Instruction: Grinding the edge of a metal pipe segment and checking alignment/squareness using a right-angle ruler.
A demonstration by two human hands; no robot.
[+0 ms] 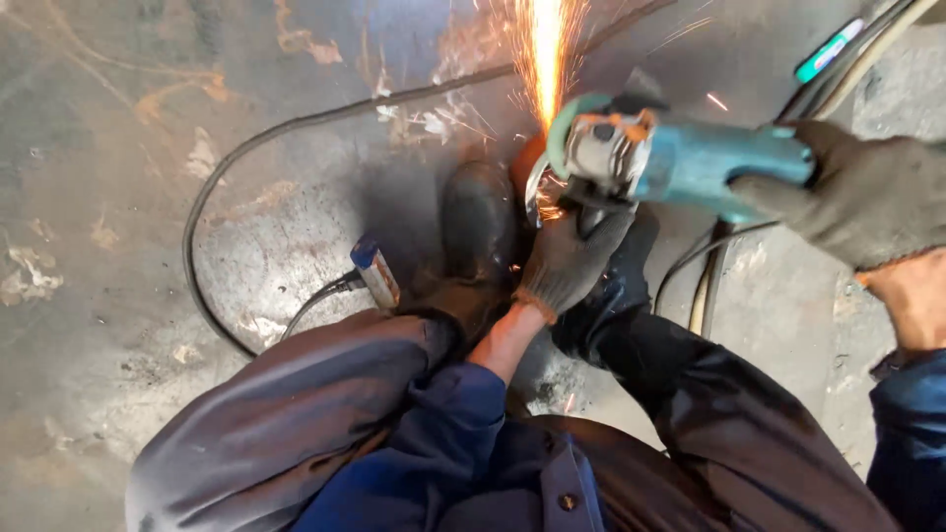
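While sparks point(545, 49) spray upward from the work, the stained grey concrete floor point(118, 148) fills most of the view, with a long black cable point(296, 125) looping across it. Below, the person's dark trouser legs point(286, 424) and blue sleeves point(434, 424) fold toward the middle, and a black boot point(480, 222) rests flat on the floor just left of the cutting point. A teal-bodied angle grinder point(680, 163) lies across the upper right, its grey metal head and guard pointing left, where the disc meets a small orange-glowing piece point(529, 163) beside the boot. The right hand point(867, 197), in a grey-brown work glove, is wrapped tight around the grinder's rear body. The left hand point(572, 256), also gloved, is closed up under the grinder's head, gripping there. A small blue-and-silver plug-like fitting point(374, 271) lies on the floor left of the boot, joined to a thin black lead.
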